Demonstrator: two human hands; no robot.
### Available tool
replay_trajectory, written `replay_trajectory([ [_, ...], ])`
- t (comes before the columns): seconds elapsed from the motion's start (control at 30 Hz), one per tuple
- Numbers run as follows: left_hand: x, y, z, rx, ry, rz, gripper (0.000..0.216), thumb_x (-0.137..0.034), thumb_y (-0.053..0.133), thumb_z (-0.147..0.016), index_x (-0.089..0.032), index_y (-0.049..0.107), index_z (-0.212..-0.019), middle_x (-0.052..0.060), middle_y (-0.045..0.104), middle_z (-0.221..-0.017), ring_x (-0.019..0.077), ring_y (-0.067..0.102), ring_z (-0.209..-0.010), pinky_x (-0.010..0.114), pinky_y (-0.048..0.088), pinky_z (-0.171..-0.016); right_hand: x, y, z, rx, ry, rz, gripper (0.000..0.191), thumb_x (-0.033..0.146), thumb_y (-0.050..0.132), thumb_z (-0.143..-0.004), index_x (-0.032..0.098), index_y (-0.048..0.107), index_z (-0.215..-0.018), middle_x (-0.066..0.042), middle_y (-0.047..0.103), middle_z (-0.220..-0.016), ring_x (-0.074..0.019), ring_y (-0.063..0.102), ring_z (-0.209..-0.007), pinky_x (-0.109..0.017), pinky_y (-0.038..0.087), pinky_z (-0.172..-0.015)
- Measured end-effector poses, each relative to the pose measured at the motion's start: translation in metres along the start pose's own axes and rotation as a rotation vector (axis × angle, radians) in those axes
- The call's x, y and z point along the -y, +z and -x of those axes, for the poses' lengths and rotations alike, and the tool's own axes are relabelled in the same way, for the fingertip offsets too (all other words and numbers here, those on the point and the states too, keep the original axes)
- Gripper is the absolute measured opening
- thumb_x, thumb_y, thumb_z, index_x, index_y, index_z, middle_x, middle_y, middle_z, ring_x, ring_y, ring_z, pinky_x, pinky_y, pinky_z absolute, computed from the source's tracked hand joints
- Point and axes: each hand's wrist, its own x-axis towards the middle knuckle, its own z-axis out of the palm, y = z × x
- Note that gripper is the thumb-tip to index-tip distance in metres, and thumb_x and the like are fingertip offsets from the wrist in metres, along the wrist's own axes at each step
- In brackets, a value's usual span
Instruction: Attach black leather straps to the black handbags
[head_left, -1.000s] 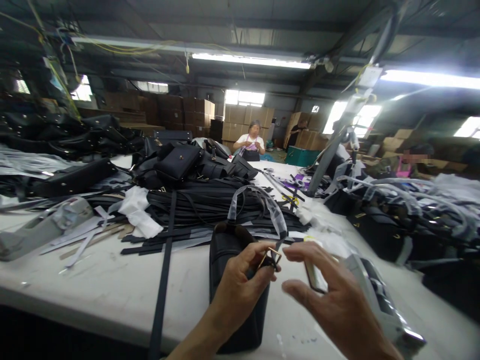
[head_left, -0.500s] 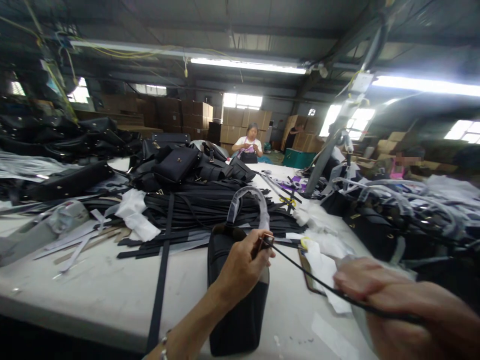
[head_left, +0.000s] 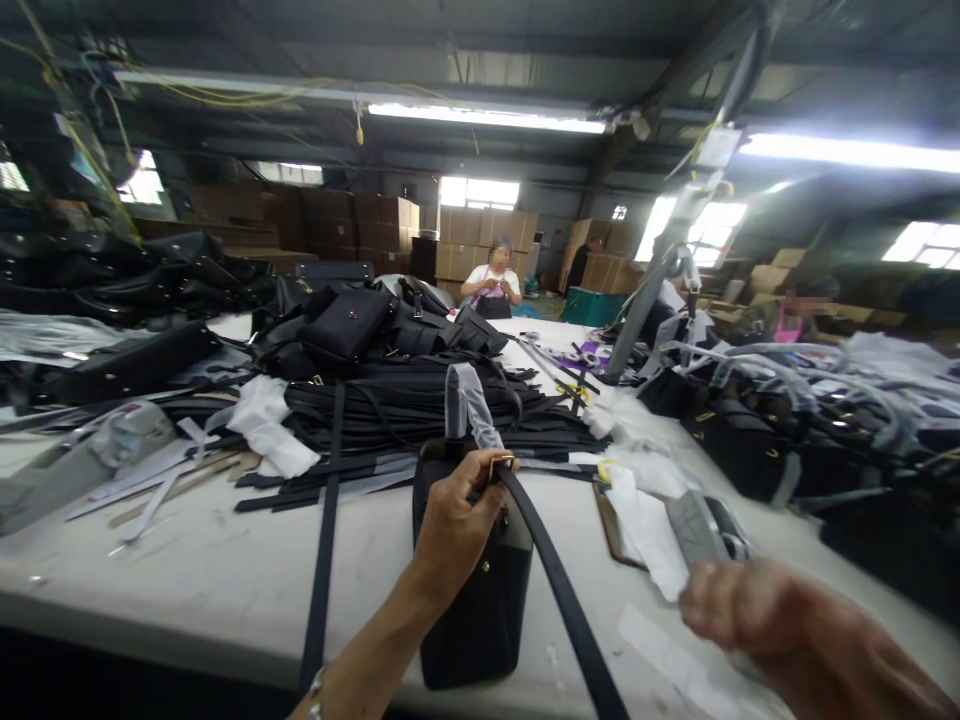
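A black handbag [head_left: 476,620] stands on the white table in front of me, its handle [head_left: 466,400] wrapped in clear plastic. At the bag's upper right, my left hand [head_left: 457,515] pinches a gold buckle [head_left: 501,464] between thumb and fingers. From this buckle a flat black strap [head_left: 559,585] runs down and right past the table's front edge. My right hand [head_left: 780,620] is over the table's right side, apart from the strap in view; motion smears its fingers. Another black strap [head_left: 326,540] lies left of the bag.
Behind the bag lies a heap of black straps [head_left: 375,425], with black handbags [head_left: 352,320] piled beyond. White paper [head_left: 645,530] and a grey device [head_left: 701,525] are on the right. More bags [head_left: 735,440] crowd the right side. A co-worker [head_left: 492,285] is across the table.
The strap, stretched taut from the buckle to my right hand before, now hangs down loosely. My right hand is off it. The bag's handle has twisted and leaned left.
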Motion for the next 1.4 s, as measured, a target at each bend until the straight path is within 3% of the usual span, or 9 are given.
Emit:
replay_trajectory([
  [0.1,-0.001,0.001,0.003,-0.009,-0.007,0.044,0.02,-0.021,0.06,-0.087,-0.021,0.064,-0.107,0.005,0.074,-0.106,0.0207,0.068,-0.1,0.03,0.052,-0.09,-0.002,0.025,-0.015,0.12,0.268,-0.038,0.04,0.058,0.06,-0.082,0.021,0.072,-0.076,-0.012,0.071,-0.08,-0.0271,0.066,-0.082,-0.041,0.05,-0.079],
  [0.2,-0.002,0.002,0.004,0.005,-0.021,0.09,0.021,-0.019,0.059,-0.087,-0.02,0.064,-0.107,0.006,0.073,-0.108,0.0212,0.068,-0.102,0.032,0.051,-0.093,-0.009,0.057,-0.031,0.191,0.41,-0.158,0.041,0.057,0.063,-0.083,0.018,0.072,-0.09,-0.012,0.074,-0.09,-0.0258,0.067,-0.087,-0.042,0.048,-0.088],
  [0.37,-0.001,0.005,0.005,0.019,-0.022,0.108,0.02,-0.02,0.06,-0.088,-0.02,0.064,-0.108,0.005,0.073,-0.108,0.0196,0.069,-0.101,0.03,0.052,-0.092,-0.013,0.108,-0.049,0.396,0.423,-0.334,0.044,0.054,0.065,-0.083,0.013,0.068,-0.099,-0.011,0.074,-0.089,-0.0201,0.069,-0.081,-0.035,0.05,-0.08],
  [0.5,0.001,0.003,0.002,0.018,-0.037,0.08,0.032,-0.021,0.059,-0.088,-0.023,0.059,-0.12,0.004,0.072,-0.112,0.0192,0.068,-0.103,0.03,0.052,-0.093,-0.011,0.131,-0.054,0.354,0.365,-0.382,0.034,0.047,0.074,-0.077,0.014,0.067,-0.082,-0.004,0.069,-0.07,-0.0138,0.062,-0.06,-0.025,0.047,-0.06],
  [0.6,0.003,-0.003,-0.003,0.003,-0.049,0.074,0.042,-0.021,0.058,-0.089,-0.025,0.053,-0.13,0.005,0.067,-0.124,0.019,0.068,-0.102,0.03,0.053,-0.09,-0.008,0.132,-0.049,0.328,0.315,-0.285,0.033,0.046,0.076,-0.074,0.013,0.067,-0.073,-0.003,0.067,-0.065,-0.0133,0.059,-0.059,-0.024,0.047,-0.059],
  [0.8,0.006,-0.008,-0.008,0.027,-0.058,0.071,0.058,-0.018,0.062,-0.085,-0.03,0.045,-0.139,0.004,0.058,-0.136,0.0164,0.069,-0.094,0.026,0.055,-0.084,-0.008,0.112,-0.033,0.35,0.411,-0.132,0.037,0.051,0.075,-0.072,0.014,0.066,-0.071,-0.002,0.065,-0.061,-0.0138,0.058,-0.055,-0.024,0.045,-0.055],
  [1.0,0.005,-0.005,-0.006,0.028,-0.115,0.049,0.074,-0.016,0.062,-0.082,-0.028,0.03,-0.147,0.007,0.059,-0.133,0.0145,0.068,-0.084,0.027,0.057,-0.078,-0.014,0.105,-0.03,0.373,0.408,-0.036,0.036,0.049,0.073,-0.075,0.015,0.066,-0.071,-0.003,0.067,-0.063,-0.0135,0.057,-0.058,-0.023,0.042,-0.056],
  [1.23,0.003,-0.01,-0.008,0.055,-0.117,0.145,0.088,-0.018,0.066,-0.081,-0.031,0.015,-0.151,0.012,0.047,-0.144,0.012,0.065,-0.077,0.027,0.058,-0.073,-0.013,0.105,-0.031,0.41,0.437,-0.121,0.033,0.046,0.076,-0.074,0.015,0.065,-0.068,-0.002,0.066,-0.061,-0.0126,0.057,-0.058,-0.022,0.043,-0.057],
  [1.4,0.002,-0.007,-0.005,0.042,-0.112,0.072,0.089,-0.017,0.064,-0.082,-0.035,0.011,-0.151,0.01,0.047,-0.144,0.0128,0.066,-0.082,0.029,0.057,-0.078,-0.011,0.117,-0.038,0.381,0.407,-0.293,0.036,0.048,0.071,-0.079,0.013,0.068,-0.089,-0.006,0.07,-0.075,-0.0159,0.063,-0.066,-0.027,0.048,-0.065],
])
